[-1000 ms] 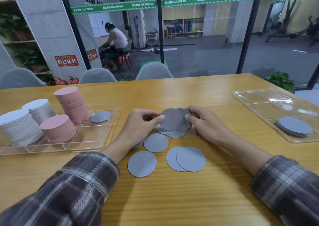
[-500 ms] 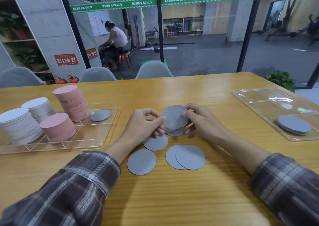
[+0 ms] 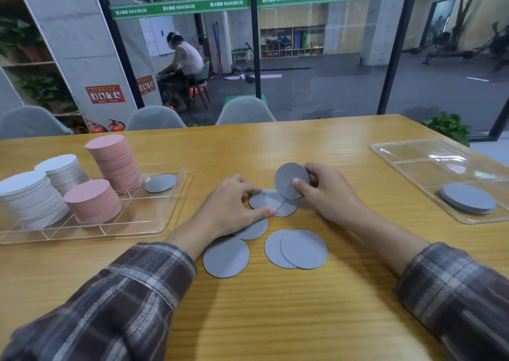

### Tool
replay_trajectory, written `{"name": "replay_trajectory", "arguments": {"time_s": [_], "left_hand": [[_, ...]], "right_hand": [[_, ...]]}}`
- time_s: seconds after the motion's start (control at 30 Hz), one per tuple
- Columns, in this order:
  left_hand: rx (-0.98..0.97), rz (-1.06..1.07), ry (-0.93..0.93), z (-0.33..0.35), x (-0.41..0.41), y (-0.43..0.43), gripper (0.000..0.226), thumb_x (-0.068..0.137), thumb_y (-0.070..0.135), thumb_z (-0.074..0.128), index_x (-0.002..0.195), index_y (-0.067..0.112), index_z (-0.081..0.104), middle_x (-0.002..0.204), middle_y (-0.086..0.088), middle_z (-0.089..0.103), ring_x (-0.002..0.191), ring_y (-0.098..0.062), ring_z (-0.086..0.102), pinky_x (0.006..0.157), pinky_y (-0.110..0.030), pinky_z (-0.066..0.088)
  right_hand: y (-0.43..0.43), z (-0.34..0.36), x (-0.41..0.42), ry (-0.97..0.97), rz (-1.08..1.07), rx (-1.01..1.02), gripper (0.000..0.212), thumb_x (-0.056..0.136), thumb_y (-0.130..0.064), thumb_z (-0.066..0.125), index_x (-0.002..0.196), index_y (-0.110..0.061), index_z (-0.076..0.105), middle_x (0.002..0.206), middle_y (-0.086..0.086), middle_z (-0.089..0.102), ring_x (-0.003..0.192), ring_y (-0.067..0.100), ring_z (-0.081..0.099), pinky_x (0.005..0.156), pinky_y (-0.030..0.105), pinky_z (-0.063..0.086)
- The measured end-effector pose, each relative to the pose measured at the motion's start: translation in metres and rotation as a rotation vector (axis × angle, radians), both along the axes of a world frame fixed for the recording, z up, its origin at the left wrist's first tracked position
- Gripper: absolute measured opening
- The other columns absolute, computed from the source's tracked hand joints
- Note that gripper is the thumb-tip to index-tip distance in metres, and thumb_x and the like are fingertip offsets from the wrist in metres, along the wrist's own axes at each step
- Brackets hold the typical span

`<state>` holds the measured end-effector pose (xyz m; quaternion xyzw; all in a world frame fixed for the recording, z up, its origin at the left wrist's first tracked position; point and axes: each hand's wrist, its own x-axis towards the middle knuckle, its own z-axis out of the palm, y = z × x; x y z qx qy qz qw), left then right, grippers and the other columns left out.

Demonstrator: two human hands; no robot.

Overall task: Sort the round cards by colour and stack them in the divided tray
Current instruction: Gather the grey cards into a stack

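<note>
Several grey round cards lie loose on the table's middle, among them one (image 3: 225, 257) and an overlapping pair (image 3: 303, 249). My right hand (image 3: 327, 192) holds a small stack of grey cards (image 3: 289, 180) upright between thumb and fingers. My left hand (image 3: 234, 206) pinches another grey card (image 3: 265, 198) that lies flat beside that stack. The divided tray (image 3: 143, 220) on the left holds two white stacks (image 3: 30, 195), two pink stacks (image 3: 113, 159) and a few grey cards (image 3: 161, 183).
A second clear tray (image 3: 418, 157) at the right holds a low stack of grey cards (image 3: 468, 198). Grey chairs stand behind the table's far edge, with a glass wall beyond. A person sits far off behind the glass.
Both hands held the grey stack together before. Now my right hand alone holds it, raised a little, and my left hand has dropped to a flat card on the table.
</note>
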<state>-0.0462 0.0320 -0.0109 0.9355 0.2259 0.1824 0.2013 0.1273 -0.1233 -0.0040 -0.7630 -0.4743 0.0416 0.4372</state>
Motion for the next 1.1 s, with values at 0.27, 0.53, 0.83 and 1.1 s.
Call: {"name": "replay_trajectory", "arguments": {"time_s": [0.27, 0.53, 0.83, 1.1], "left_hand": [[0.128, -0.097, -0.073, 0.007, -0.001, -0.001, 0.04, 0.098, 0.06, 0.053, 0.099, 0.027, 0.076, 0.091, 0.014, 0.067, 0.084, -0.008, 0.061, 0.075, -0.042, 0.054], [0.012, -0.021, -0.429, 0.012, -0.002, -0.004, 0.011, 0.103, 0.015, 0.063, 0.099, 0.012, 0.073, 0.071, 0.005, 0.068, 0.066, -0.011, 0.066, 0.061, -0.02, 0.051], [-0.281, -0.009, -0.433, 0.009, 0.001, -0.007, 0.005, 0.095, 0.018, 0.074, 0.093, 0.019, 0.079, 0.07, 0.003, 0.075, 0.064, -0.014, 0.073, 0.07, -0.033, 0.062], [-0.315, 0.011, -0.502, 0.008, 0.011, -0.015, 0.005, 0.092, 0.022, 0.079, 0.092, 0.017, 0.081, 0.076, 0.005, 0.077, 0.069, -0.008, 0.074, 0.069, -0.023, 0.059]], "right_hand": [[-0.002, 0.0, 0.0, 0.035, 0.001, -0.006, 0.014, 0.102, -0.024, 0.057, 0.113, -0.016, 0.06, 0.093, -0.002, 0.069, 0.069, 0.016, 0.07, 0.068, 0.042, 0.061], [-0.004, 0.005, -0.006, 0.067, 0.048, -0.037, 0.013, 0.108, -0.022, 0.046, 0.109, -0.015, 0.056, 0.094, -0.003, 0.064, 0.063, 0.008, 0.068, 0.064, 0.03, 0.055], [-0.004, 0.007, -0.011, 0.198, 0.164, -0.069, 0.024, 0.111, -0.025, 0.036, 0.109, -0.012, 0.056, 0.088, -0.001, 0.054, 0.064, 0.01, 0.063, 0.056, 0.018, 0.043], [-0.003, 0.008, -0.013, -0.019, 0.203, -0.122, 0.01, 0.105, -0.026, 0.054, 0.112, -0.02, 0.058, 0.082, -0.005, 0.065, 0.066, 0.011, 0.067, 0.068, 0.029, 0.052]]}}
